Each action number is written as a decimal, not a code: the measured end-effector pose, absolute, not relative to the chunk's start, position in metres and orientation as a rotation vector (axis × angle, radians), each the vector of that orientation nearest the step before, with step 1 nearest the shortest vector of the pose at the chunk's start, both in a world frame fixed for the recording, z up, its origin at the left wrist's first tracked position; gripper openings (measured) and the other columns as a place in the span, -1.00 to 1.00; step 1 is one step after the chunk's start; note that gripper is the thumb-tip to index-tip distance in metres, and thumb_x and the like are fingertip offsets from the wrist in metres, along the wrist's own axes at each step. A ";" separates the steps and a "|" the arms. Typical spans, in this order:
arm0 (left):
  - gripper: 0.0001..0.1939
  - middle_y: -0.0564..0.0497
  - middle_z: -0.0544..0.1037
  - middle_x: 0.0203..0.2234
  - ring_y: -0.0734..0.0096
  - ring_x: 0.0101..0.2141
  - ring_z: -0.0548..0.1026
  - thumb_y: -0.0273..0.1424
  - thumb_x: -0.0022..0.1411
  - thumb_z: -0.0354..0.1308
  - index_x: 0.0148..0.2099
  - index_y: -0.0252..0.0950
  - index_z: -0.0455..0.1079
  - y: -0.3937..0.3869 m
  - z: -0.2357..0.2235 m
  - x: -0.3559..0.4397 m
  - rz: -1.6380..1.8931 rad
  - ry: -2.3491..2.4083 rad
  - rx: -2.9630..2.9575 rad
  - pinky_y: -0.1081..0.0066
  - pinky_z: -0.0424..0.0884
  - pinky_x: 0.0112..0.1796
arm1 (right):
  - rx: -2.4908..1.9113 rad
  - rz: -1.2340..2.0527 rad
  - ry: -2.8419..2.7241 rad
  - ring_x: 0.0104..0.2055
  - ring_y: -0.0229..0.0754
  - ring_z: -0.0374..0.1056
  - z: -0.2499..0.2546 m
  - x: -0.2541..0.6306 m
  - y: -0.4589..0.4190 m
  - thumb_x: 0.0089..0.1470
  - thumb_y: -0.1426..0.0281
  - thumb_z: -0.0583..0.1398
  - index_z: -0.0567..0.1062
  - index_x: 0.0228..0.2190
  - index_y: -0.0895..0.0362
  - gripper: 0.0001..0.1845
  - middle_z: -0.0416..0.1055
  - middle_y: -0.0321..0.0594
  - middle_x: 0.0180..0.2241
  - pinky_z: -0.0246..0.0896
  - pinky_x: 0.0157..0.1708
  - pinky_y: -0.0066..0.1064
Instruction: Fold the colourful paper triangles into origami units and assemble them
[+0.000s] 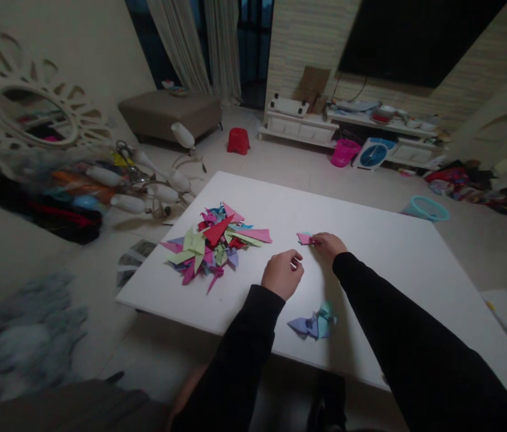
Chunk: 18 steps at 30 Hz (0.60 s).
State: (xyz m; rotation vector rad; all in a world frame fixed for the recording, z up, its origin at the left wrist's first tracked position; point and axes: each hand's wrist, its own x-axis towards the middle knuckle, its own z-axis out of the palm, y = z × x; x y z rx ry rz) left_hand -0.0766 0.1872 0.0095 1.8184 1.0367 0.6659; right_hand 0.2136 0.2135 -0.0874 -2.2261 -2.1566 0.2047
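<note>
My right hand (329,246) is over the middle of the white table (392,276), its fingertips pinched on a small pink folded paper piece (303,239) with a bit of light blue at its far edge. Beside it, lower and to the left, my left hand (282,275) is loosely curled, and nothing shows in its fingers. A heap of folded origami papers (210,243) in pink, red, green, purple and blue lies to the left of both hands. Closer to me, a purple folded paper (305,326) touches a teal one (325,318) at the table's near edge.
Left of the table stands a lamp with several white shades (163,192). Beyond are a red stool (238,141), a brown ottoman (170,114), a pink basket (345,153) and a fan (372,154). A teal basket (428,208) stands past the far right corner.
</note>
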 end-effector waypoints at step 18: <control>-0.83 -0.02 0.59 -0.39 0.37 -0.42 0.48 -0.53 0.15 0.11 -0.26 -0.25 0.51 0.190 0.017 -0.077 0.879 1.007 1.819 0.41 0.34 -0.35 | -1.889 0.527 -1.974 -0.25 -0.15 0.46 -0.085 0.059 0.320 -0.04 0.52 0.30 0.54 -0.07 0.14 -0.58 0.60 -0.17 -0.25 0.28 -0.21 -0.39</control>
